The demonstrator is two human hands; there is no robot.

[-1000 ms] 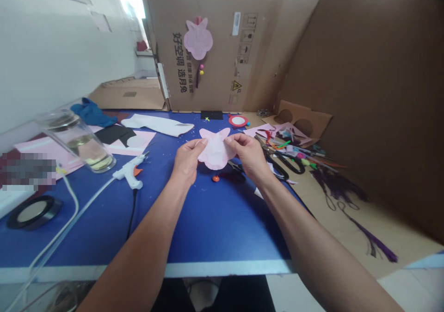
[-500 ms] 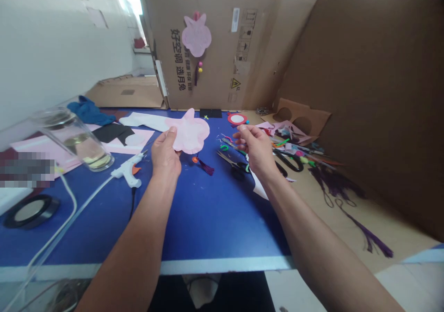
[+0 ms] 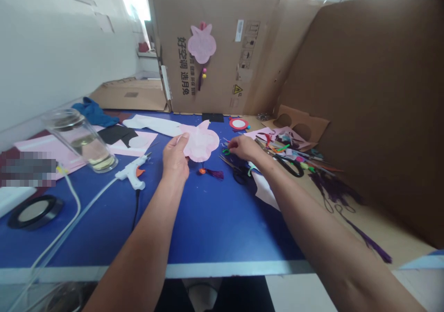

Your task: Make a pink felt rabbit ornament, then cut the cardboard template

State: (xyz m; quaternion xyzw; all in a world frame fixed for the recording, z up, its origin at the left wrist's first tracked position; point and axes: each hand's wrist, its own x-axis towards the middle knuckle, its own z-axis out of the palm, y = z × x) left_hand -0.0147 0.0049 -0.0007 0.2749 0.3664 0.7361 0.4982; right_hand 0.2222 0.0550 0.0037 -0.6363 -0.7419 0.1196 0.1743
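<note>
Pink scalloped paper (image 3: 201, 142) sits pinched in the left hand's (image 3: 176, 162) fingers.

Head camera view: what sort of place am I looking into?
Probably a makeshift craft workstation: a blue table with a white glue gun and scissors, screened by large cardboard panels, one bearing a pink paper cut-out.
</note>
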